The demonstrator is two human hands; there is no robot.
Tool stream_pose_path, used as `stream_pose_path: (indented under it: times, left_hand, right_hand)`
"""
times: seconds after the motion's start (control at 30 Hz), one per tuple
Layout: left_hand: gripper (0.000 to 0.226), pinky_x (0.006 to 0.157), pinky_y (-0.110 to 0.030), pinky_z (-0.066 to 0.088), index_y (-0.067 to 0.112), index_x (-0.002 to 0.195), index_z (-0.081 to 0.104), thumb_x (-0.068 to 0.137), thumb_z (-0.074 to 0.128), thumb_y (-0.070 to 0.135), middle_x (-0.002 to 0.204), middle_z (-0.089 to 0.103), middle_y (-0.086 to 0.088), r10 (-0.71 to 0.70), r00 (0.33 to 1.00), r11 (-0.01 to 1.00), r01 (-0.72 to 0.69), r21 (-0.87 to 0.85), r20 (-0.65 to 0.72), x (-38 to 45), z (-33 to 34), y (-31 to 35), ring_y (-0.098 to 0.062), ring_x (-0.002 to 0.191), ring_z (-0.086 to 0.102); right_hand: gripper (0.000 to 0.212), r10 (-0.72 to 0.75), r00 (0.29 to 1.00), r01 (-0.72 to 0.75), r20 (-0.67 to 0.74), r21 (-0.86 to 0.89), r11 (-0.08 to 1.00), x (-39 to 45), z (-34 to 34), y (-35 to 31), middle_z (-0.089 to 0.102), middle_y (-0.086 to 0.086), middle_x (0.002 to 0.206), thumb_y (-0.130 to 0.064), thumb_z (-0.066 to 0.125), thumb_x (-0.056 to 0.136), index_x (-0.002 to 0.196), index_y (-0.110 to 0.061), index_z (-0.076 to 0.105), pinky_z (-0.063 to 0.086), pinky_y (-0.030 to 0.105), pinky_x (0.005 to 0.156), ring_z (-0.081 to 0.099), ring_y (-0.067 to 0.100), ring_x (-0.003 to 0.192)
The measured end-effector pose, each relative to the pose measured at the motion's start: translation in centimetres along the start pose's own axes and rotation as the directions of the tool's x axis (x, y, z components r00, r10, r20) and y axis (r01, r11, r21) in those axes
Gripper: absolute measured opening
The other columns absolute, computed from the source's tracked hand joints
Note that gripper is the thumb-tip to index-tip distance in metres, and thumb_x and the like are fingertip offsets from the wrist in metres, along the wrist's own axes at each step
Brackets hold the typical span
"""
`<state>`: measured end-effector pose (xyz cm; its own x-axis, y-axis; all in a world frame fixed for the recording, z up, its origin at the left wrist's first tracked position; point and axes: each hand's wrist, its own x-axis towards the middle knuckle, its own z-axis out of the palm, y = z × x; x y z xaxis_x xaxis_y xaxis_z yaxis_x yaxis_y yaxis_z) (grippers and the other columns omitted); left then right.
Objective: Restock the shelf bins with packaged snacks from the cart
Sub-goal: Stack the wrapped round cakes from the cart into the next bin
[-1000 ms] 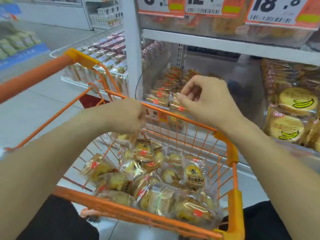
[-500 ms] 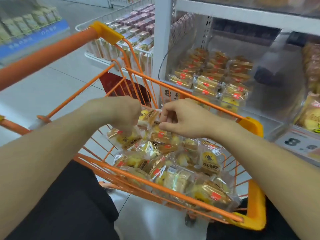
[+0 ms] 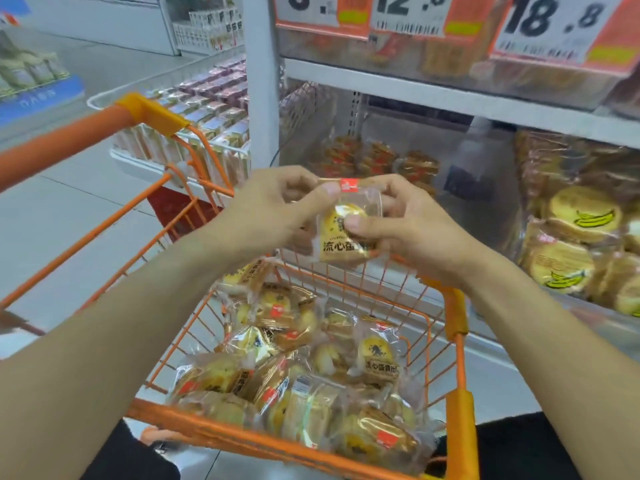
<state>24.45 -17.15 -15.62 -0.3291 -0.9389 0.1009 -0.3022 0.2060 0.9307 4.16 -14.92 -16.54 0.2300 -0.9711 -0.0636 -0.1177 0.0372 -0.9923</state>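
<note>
Two hands are meeting above the far rim of the orange cart [image 3: 457, 403], which serves as the landmark here. To the cart's left, the grey floor [image 3: 69, 216] is running back toward a low display of boxed goods [image 3: 214, 109]. Above the cart, the left hand [image 3: 266, 209] is pinching the upper left edge of a clear-wrapped snack packet [image 3: 341, 237], thumb pressing on its front. The right hand [image 3: 412, 220] is gripping the same packet from the other side, fingers [image 3: 391, 188] curling behind it and thumb lying across the yellow cake. Inside the cart, a heap of matching snack packets [image 3: 298, 368] is lying loose. Beyond the cart, a shelf bin [image 3: 377, 161] is holding a few packets. Right of the cart, banana-printed cakes [image 3: 581, 237] are filling the neighbouring bin.
</note>
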Motion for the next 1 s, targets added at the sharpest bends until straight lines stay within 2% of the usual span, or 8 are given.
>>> stream_pose_path:
  times: [0.1, 0.2, 0.33, 0.53, 0.77, 0.83, 0.93, 1.0]
  left_hand:
    - [0.015, 0.067, -0.039, 0.059, 0.017, 0.099, 0.072, 0.089, 0.072, 0.028, 0.087, 0.074, -0.002, 0.216, 0.976, 0.952, -0.219, 0.214, 0.041, 1.5, 2.5, 0.3, -0.015, 0.072, 0.071]
    - [0.030, 0.084, -0.031, 0.057, 0.019, 0.115, 0.065, 0.087, 0.074, 0.027, 0.101, 0.070, 0.007, 0.299, 0.954, 0.932, -0.288, 0.221, -0.018, 3.3, 5.0, 0.5, -0.004, 0.089, 0.068]
    - [0.046, 0.101, -0.031, 0.044, 0.016, 0.138, 0.050, 0.096, 0.060, 0.030, 0.131, 0.057, -0.004, 0.219, 0.967, 0.759, -0.251, 0.600, 0.128, 5.9, 6.3, -0.5, -0.020, 0.119, 0.056]
    - [0.031, 0.085, -0.042, 0.046, 0.013, 0.104, 0.061, 0.102, 0.038, 0.033, 0.095, 0.058, -0.005, 0.052, 0.964, 0.600, -0.240, 0.763, 0.263, 6.3, 7.5, -3.5, -0.031, 0.098, 0.058]
    - [0.047, 0.109, -0.042, 0.037, 0.012, 0.142, 0.046, 0.100, 0.047, 0.033, 0.141, 0.048, -0.005, 0.191, 0.955, 0.682, -0.295, 0.669, 0.227, 6.3, 8.3, -2.7, -0.024, 0.132, 0.042]
    - [0.051, 0.115, -0.045, 0.031, 0.014, 0.147, 0.041, 0.101, 0.044, 0.035, 0.150, 0.040, -0.007, 0.160, 0.947, 0.640, -0.315, 0.701, 0.279, 6.4, 8.9, -2.4, -0.025, 0.141, 0.033]
    - [0.058, 0.119, -0.047, 0.024, 0.016, 0.154, 0.027, 0.101, 0.041, 0.034, 0.161, 0.022, -0.008, 0.071, 0.936, 0.608, -0.315, 0.728, 0.345, 7.1, 9.6, -2.1, -0.028, 0.148, 0.021]
    - [0.061, 0.119, -0.049, 0.024, 0.018, 0.155, 0.025, 0.099, 0.042, 0.032, 0.162, 0.019, -0.007, 0.050, 0.931, 0.627, -0.311, 0.715, 0.361, 7.7, 9.8, -2.1, -0.028, 0.148, 0.020]
  right_hand:
    - [0.065, -0.227, 0.972, 0.212, 0.059, -0.635, 0.743, -0.7, -2.8, -0.3, 0.068, -0.013, 0.110, -0.031, 0.086, 0.077, 0.132, -0.024, 0.052, 0.054, 0.018, 0.081, 0.068, 0.000, 0.095]
    - [0.044, -0.397, 0.916, 0.213, -0.052, -0.776, 0.593, -1.3, -4.9, -0.6, 0.066, -0.021, 0.094, -0.030, 0.085, 0.078, 0.117, -0.027, 0.064, 0.045, 0.011, 0.078, 0.064, -0.006, 0.085]
    - [0.043, -0.344, 0.916, -0.020, -0.207, -0.879, 0.476, -1.0, -6.7, 0.2, 0.061, -0.006, 0.106, -0.024, 0.077, 0.085, 0.125, -0.027, 0.062, 0.039, 0.022, 0.084, 0.054, 0.009, 0.092]
    - [0.044, -0.007, 0.972, -0.204, -0.236, -0.855, 0.476, 0.4, -6.3, 2.0, 0.068, 0.001, 0.116, -0.033, 0.078, 0.085, 0.125, -0.020, 0.066, 0.046, 0.028, 0.089, 0.061, 0.019, 0.103]
    - [0.106, 0.242, 0.837, -0.511, -0.491, -0.540, 0.669, 1.7, -7.6, 2.3, 0.040, 0.014, 0.150, -0.061, 0.077, 0.075, 0.151, -0.010, 0.024, 0.048, 0.043, 0.104, 0.053, 0.032, 0.128]
    - [0.097, 0.348, 0.800, -0.572, -0.488, -0.447, 0.688, 1.8, -7.7, 2.1, 0.049, 0.013, 0.141, -0.053, 0.073, 0.084, 0.149, -0.002, 0.023, 0.053, 0.044, 0.097, 0.058, 0.030, 0.119]
    - [0.048, 0.428, 0.814, -0.576, -0.393, -0.448, 0.684, 2.1, -7.3, 2.4, 0.059, 0.003, 0.103, -0.042, 0.072, 0.090, 0.114, -0.009, 0.049, 0.050, 0.031, 0.075, 0.059, 0.018, 0.092]
    - [0.039, 0.428, 0.828, -0.552, -0.362, -0.392, 0.736, 2.6, -7.1, 3.0, 0.063, 0.005, 0.101, -0.038, 0.075, 0.088, 0.103, -0.007, 0.055, 0.051, 0.033, 0.077, 0.061, 0.020, 0.092]
